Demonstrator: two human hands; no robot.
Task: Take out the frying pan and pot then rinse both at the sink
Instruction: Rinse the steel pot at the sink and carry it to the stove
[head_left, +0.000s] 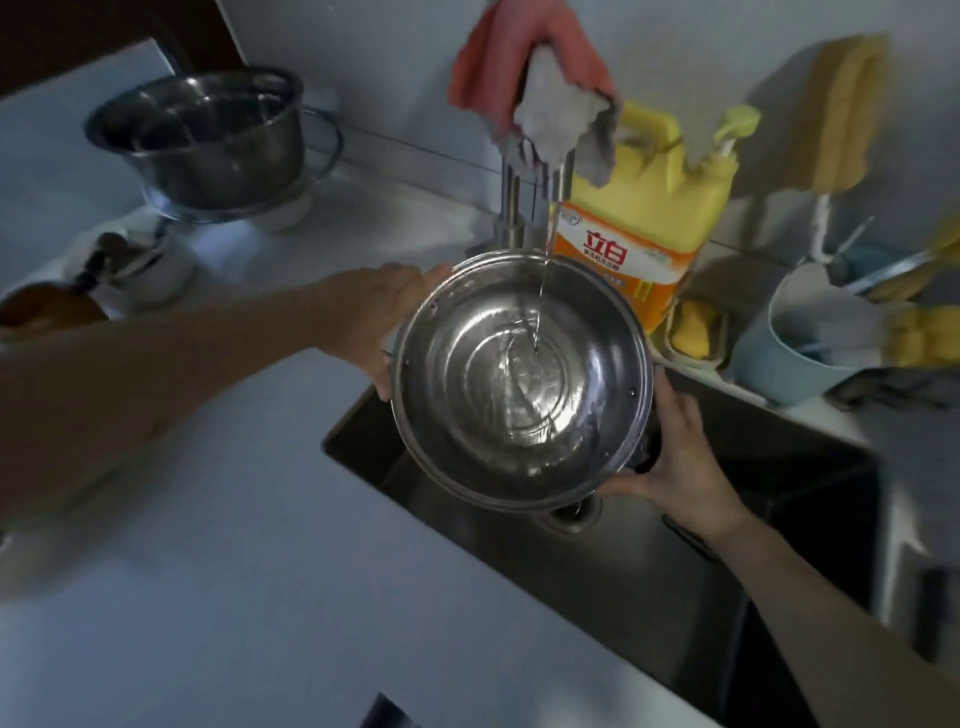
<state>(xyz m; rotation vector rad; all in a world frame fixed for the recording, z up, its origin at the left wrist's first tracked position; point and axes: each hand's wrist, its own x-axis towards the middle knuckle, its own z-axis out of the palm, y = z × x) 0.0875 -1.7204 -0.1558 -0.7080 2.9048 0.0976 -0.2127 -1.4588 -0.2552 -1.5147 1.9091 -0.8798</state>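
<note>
A round steel pot (519, 384) is held over the dark sink (753, 499), its mouth facing up. My left hand (382, 317) grips its left rim and side. Its lower right side, by a dark handle, is gripped by my right hand (675, 457). A thin stream of water runs from the faucet (558, 179) into the pot, where shallow water ripples. The frying pan is not in view.
A second steel pot (208, 135) stands on the counter at the back left. Cloths (550, 114) hang over the faucet. A yellow detergent jug (649, 208), sponges and a pale blue tub (795, 343) of utensils crowd the right side of the counter.
</note>
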